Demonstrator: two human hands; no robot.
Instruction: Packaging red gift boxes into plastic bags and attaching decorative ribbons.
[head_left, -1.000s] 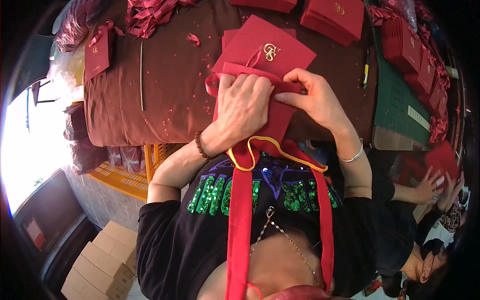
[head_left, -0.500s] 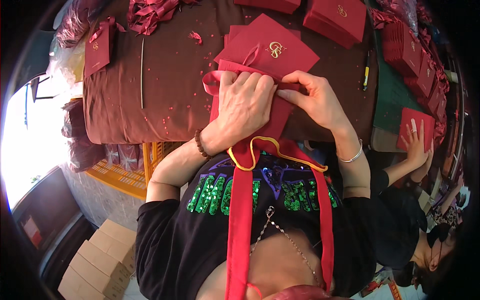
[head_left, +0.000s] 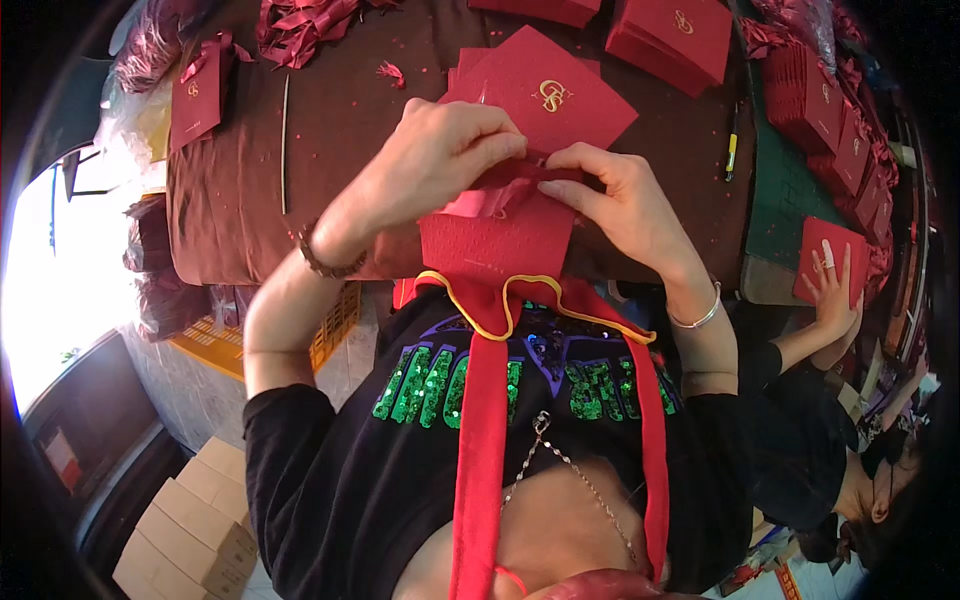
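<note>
A flat red paper piece (head_left: 497, 247), which looks like a small gift bag, lies at the near table edge. Red satin ribbon (head_left: 492, 202) loops across its upper part. My left hand (head_left: 440, 150) is closed above it, thumb and fingers pinching the ribbon, though the fingertips are partly hidden. To its right, my right hand (head_left: 625, 205) pinches with thumb and forefinger at the ribbon by the paper's upper edge. Just behind both hands, a red piece with a gold emblem (head_left: 585, 115) lies turned cornerwise on other red pieces.
Stacks of red pieces (head_left: 670, 45) stand at the back. A yellow-black pen (head_left: 732, 155) and a thin stick (head_left: 285, 145) lie on the brown cloth (head_left: 345, 190). Loose ribbons (head_left: 300, 35) are heaped at far left. On the right, another person's hand (head_left: 832, 290) rests on a red piece.
My left hand has lifted off the paper and moved up and left, drawing the ribbon. This uncovers the paper's lower part. My right hand has shifted slightly left.
</note>
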